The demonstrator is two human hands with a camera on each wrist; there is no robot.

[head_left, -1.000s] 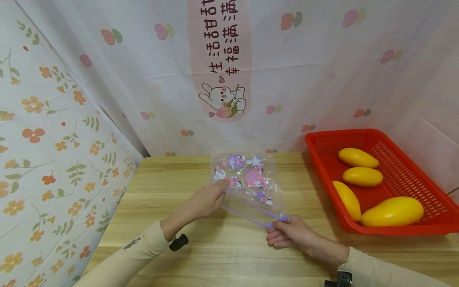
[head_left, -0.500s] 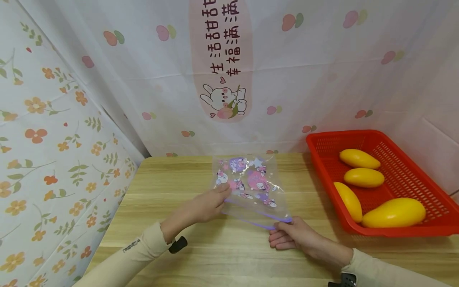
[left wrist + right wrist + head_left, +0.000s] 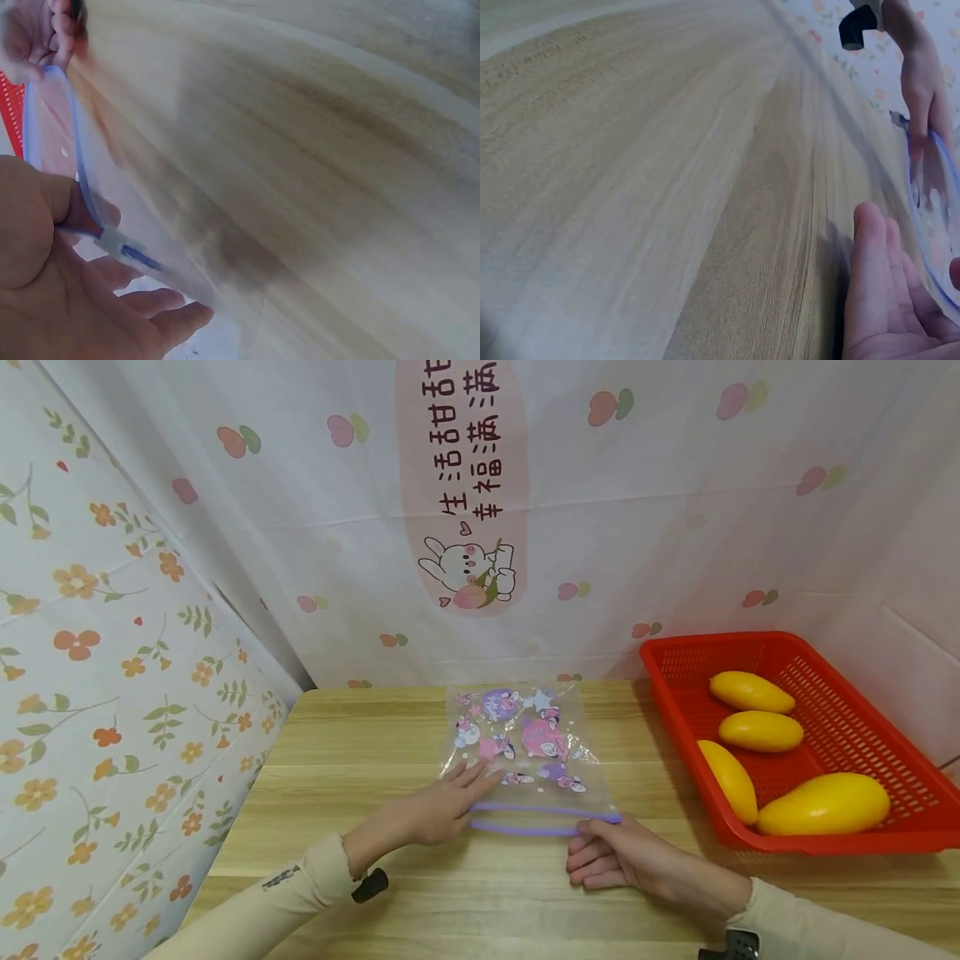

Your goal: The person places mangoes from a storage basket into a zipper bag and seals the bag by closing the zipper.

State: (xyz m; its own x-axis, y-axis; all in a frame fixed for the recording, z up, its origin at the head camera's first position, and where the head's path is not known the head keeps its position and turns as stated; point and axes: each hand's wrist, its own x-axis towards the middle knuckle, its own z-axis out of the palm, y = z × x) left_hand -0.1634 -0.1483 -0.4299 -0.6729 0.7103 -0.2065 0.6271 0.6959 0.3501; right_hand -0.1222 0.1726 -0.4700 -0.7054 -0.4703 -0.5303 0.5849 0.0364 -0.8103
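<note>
Head view: your clear printed bag [image 3: 525, 735] lies on the wooden table [image 3: 352, 735], mouth toward 6 o'clock, purple zip strips [image 3: 525, 832] slightly apart. Your left hand [image 3: 438, 806] is at the bag's 8 o'clock — fingers straight, spread over its edge. Your right hand [image 3: 622, 856], at 4 to 5 o'clock, pinches the mouth's corner with thumb and forefinger. Red basket [image 3: 847, 843] at 3 o'clock, four yellow fruits [image 3: 823, 804] inside.

Left wrist: your left palm sits at 8 o'clock, thumb at the bag's mouth, pale slider [image 3: 129, 250] beside it — can't tell if you're pinching. Right hand at 10 o'clock, on the far corner.

Right wrist: your right hand's other fingers stretch out at 4 o'clock; bag at 3.
</note>
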